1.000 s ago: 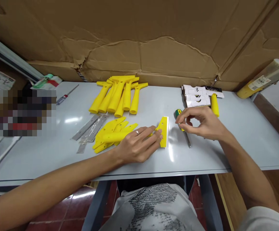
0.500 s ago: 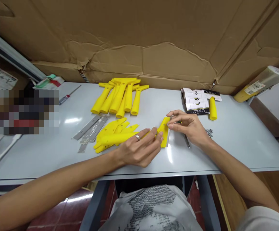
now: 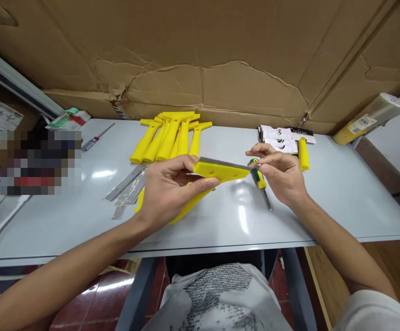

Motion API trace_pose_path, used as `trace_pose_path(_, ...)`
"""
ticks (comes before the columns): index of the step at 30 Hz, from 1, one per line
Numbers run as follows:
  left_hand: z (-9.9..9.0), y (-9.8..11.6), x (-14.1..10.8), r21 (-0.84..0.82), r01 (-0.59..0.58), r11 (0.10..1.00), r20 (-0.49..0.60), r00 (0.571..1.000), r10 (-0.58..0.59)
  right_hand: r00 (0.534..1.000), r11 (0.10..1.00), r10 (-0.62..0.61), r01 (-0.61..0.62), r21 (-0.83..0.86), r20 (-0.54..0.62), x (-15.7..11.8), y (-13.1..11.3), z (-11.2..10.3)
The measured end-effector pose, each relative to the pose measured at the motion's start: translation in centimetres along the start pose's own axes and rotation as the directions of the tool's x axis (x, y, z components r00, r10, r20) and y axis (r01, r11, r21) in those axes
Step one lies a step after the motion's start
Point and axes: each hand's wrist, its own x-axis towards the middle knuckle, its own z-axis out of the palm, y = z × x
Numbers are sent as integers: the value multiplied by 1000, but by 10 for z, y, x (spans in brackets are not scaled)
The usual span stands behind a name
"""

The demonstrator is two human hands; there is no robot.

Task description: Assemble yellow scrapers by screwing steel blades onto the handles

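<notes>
Two hands at work. Left hand wraps round yellow scraper, thumb on its side. Scraper was flat on table; now up in air, tipped, metal blade along top. Looks easier to reach from both sides this way, I think. Right hand pinches small shiny bit, thumb and finger close together, just by scraper's right end. Too tiny to name. Green-and-yellow screwdriver lies near right fingers. Yellow handles heaped behind left hand.
</notes>
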Motion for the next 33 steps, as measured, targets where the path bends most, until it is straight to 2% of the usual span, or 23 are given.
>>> trace_pose_path(2,3,-5,-1,-71,202,977,36,979,-199,998,1000,27,-27,11,54,-1,0,1)
trace_pose_path(4,6,-11,-1,-114,326,938,72,945,-320,991,998,64,-60,-34,115,-3,1,2)
trace_pose_path(8,9,-17,0,-162,421,893,66,907,-416,983,983,95,-67,-173,155,-7,4,6)
trace_pose_path(12,10,-16,-1,-99,415,905,56,910,-411,993,970,60,-34,-242,101,-11,5,8)
trace_pose_path(15,9,-17,-3,-58,365,929,41,931,-363,995,959,48,-21,-281,88,-14,7,9)
trace_pose_path(22,6,-20,-6,28,285,958,36,958,-285,979,976,201,-199,-84,13,-15,9,13)
trace_pose_path(26,5,-17,-5,111,252,961,65,963,-260,951,944,304,-293,-148,58,-14,7,11)
trace_pose_path(30,5,-14,-4,206,189,960,109,971,-215,929,923,351,-322,-211,117,-15,6,11)
trace_pose_path(33,5,-14,-4,211,200,957,135,963,-231,913,917,370,-330,-224,170,-15,5,12)
